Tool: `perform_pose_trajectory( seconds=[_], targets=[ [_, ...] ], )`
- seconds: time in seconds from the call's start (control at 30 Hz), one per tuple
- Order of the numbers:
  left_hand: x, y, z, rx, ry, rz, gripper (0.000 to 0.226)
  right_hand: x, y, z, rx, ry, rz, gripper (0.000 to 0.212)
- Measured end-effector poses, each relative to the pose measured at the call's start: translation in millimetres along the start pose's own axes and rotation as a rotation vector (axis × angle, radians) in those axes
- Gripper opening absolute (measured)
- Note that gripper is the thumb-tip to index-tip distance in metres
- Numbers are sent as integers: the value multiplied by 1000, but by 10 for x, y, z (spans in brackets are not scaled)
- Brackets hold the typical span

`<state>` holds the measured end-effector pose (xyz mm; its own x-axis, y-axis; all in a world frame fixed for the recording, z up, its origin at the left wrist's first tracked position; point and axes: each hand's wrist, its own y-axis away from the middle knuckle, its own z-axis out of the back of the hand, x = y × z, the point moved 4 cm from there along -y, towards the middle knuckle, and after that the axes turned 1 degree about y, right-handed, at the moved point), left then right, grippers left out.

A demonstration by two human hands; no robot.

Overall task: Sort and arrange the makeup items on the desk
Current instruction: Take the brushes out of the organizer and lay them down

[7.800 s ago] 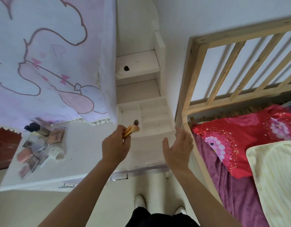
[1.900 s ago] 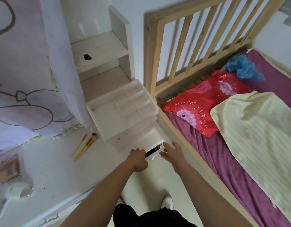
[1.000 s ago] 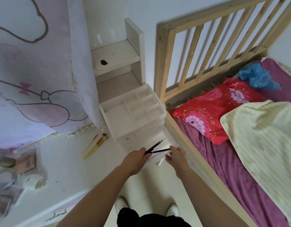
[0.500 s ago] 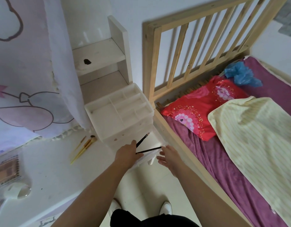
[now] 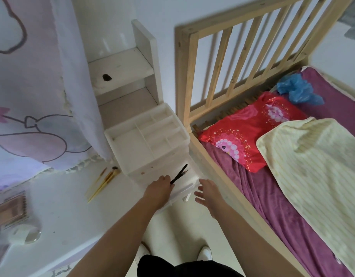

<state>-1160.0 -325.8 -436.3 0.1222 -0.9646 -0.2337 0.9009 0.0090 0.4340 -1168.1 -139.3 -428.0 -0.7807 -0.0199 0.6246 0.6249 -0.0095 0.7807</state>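
Observation:
My left hand (image 5: 159,186) grips two thin black makeup pencils (image 5: 179,173), their tips pointing up over the pulled-out drawer (image 5: 185,188) of the white organizer (image 5: 146,144). To the right of the drawer front, my right hand (image 5: 207,191) hovers with loose fingers, holding nothing. Several wooden-handled brushes (image 5: 103,182) lie on the white desk (image 5: 62,208) left of the organizer. An eyeshadow palette (image 5: 11,209) and a white round compact (image 5: 25,234) sit at the desk's left edge.
A wooden bed frame (image 5: 184,80) stands tight against the organizer's right side, with a red pillow (image 5: 250,128) and yellow blanket (image 5: 312,176). A white shelf (image 5: 120,68) rises behind the organizer. A lilac cloth (image 5: 32,96) hangs at left.
The two black pencils, spread apart half a second ago with my right hand near one, now lie together in my left hand. My right hand has let go and drawn back.

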Motion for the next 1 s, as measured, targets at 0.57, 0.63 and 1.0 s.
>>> perform_pose_trajectory(
  seconds=[0.57,0.63,1.0],
  targets=[
    [1254,1683,355,-765,138,282,20,10,323,-1036,-376,913,837,41],
    [1527,1779,242,-684,155,386,19,-70,430,-1231,-296,890,994,39],
    [2505,1294,26,-289,136,538,18,-682,469,-2480,547,1463,701,54]
  ],
)
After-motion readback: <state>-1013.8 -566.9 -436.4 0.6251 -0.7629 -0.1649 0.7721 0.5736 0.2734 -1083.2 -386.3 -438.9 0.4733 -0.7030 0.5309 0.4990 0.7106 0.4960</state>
